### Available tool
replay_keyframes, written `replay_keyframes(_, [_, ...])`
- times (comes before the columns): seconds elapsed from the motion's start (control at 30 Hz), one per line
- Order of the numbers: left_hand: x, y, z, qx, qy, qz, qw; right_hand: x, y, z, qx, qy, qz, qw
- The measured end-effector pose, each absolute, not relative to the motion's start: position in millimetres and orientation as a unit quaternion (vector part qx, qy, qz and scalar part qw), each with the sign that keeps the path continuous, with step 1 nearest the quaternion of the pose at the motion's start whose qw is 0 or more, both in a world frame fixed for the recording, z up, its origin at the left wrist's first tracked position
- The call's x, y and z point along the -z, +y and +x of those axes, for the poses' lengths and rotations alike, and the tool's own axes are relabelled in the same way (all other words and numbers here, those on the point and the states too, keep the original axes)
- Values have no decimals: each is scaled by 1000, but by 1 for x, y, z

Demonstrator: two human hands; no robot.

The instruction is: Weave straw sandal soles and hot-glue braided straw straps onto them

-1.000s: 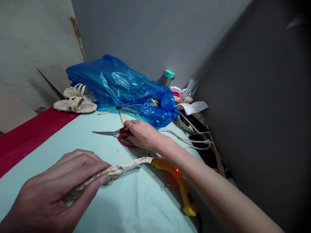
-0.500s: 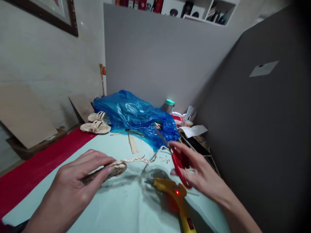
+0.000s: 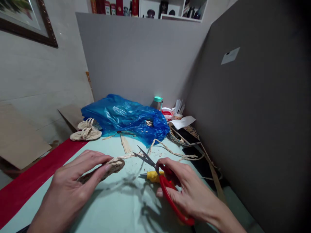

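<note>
Left grip: the left hand (image 3: 71, 181) pinches the sole (image 3: 116, 166) between thumb and fingers. Maintain firm, even pressure; a slack hold would probably let the work rotate.
Right grip: the right hand (image 3: 189, 186) holds the scissors (image 3: 156, 166) by their red handles.
Sole position: raised above the tabletop (image 3: 109, 204), rounded end projecting past the left hand toward the scissors.
Braid: the braid (image 3: 170, 150) leaves the sole's upper edge, passes at the blades, then bends and trails off to the right.
Blades: parted, tips directed toward the sole. Whether the braid lies between them cannot be told; verify before closing.
Cutting angle: for a clean cut, set the blades square across the braid and seat it near the pivot.
Tension: keep the span beside the sole lightly taut, as slack strands may fold rather than shear.
Finger clearance: the tips point toward the left hand; keep its thumb behind the sole's end.
Glue gun: the glue gun (image 3: 153, 176) lies just beyond the scissors, partly hidden, nozzle to the left. Treat the nozzle as hot.
</note>
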State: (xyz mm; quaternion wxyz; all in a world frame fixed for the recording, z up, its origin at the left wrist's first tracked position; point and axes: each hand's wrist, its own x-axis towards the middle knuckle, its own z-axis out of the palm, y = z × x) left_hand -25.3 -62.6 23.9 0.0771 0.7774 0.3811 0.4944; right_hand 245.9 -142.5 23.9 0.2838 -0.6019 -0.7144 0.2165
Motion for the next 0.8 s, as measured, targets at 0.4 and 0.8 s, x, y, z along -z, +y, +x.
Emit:
replay_keyframes(0.4, [-19,-62,-22,-507,373,772,93,-11,-142,244,-160,-746,-566,312])
replay_keyframes(0.8, [-6,-48,-37,-487,474,726,105,-25,-133,291,-57,-735,-634,233])
